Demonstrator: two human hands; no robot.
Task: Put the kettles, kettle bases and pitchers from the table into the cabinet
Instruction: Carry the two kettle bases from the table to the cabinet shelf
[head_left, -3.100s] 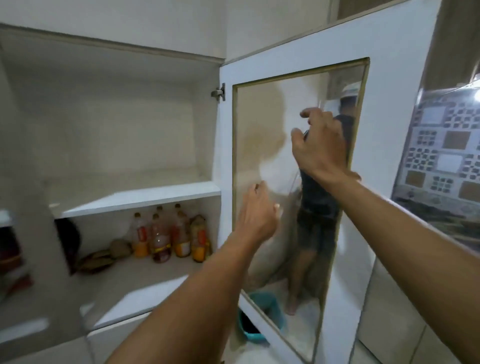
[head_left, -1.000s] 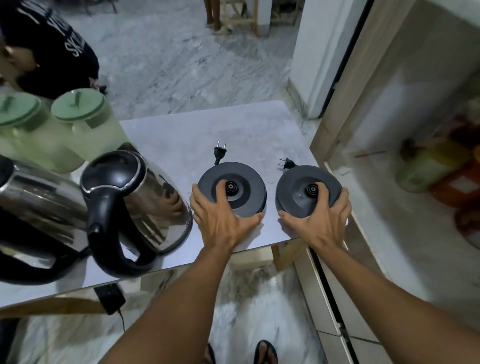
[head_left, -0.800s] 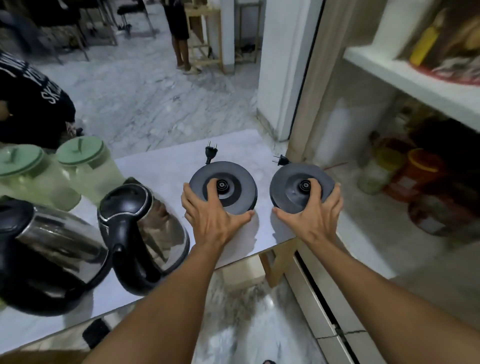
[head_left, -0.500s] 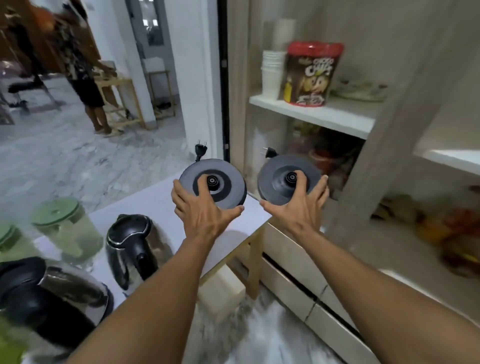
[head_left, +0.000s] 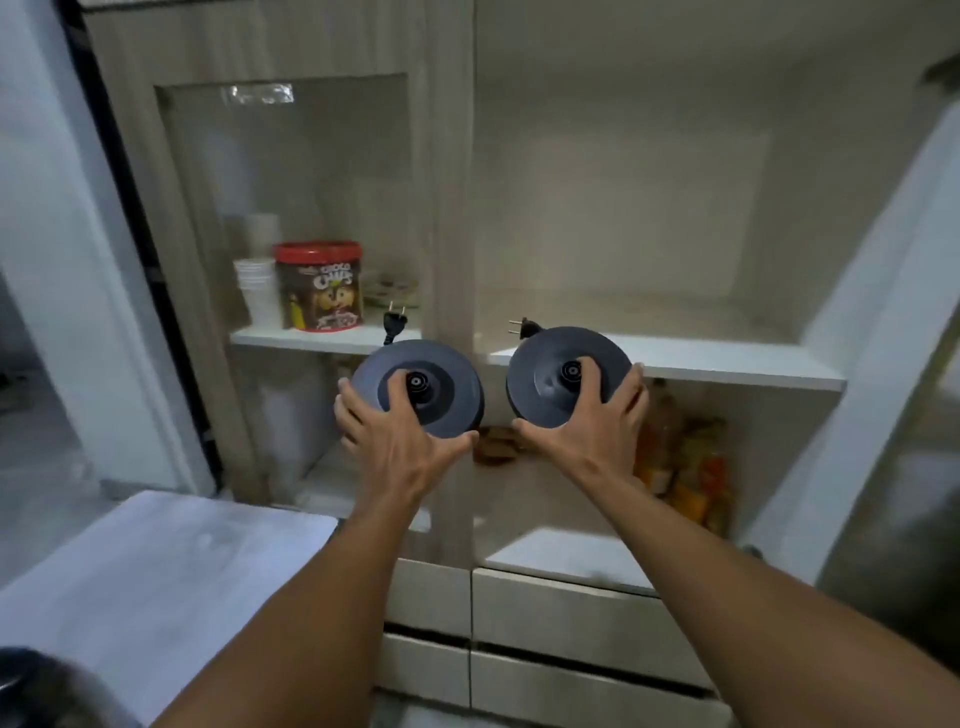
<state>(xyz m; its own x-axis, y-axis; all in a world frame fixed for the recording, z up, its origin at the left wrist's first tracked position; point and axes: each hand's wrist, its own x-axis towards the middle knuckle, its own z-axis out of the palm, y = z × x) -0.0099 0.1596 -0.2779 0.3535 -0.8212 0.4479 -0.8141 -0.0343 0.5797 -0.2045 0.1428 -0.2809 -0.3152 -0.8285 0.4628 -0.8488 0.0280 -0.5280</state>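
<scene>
I hold two round black kettle bases in the air in front of the open cabinet. My left hand (head_left: 397, 434) grips the left kettle base (head_left: 447, 395), whose plug sticks up behind it. My right hand (head_left: 589, 423) grips the right kettle base (head_left: 545, 364), level with the front edge of the white cabinet shelf (head_left: 727, 364). A dark kettle (head_left: 36, 691) shows only as a blurred part at the bottom left corner. The pitchers are out of view.
Behind the closed glass door on the left stand a red-lidded cereal tub (head_left: 319, 286) and stacked white cups (head_left: 257, 291). Several bottles (head_left: 685, 467) stand on the lower shelf at right. The white table (head_left: 156, 571) lies at lower left, with drawers (head_left: 571, 618) below the cabinet.
Both hands lifted the kettle bases off the table and carried them up and right to the cabinet. The view turned from the table to the open cabinet shelf.
</scene>
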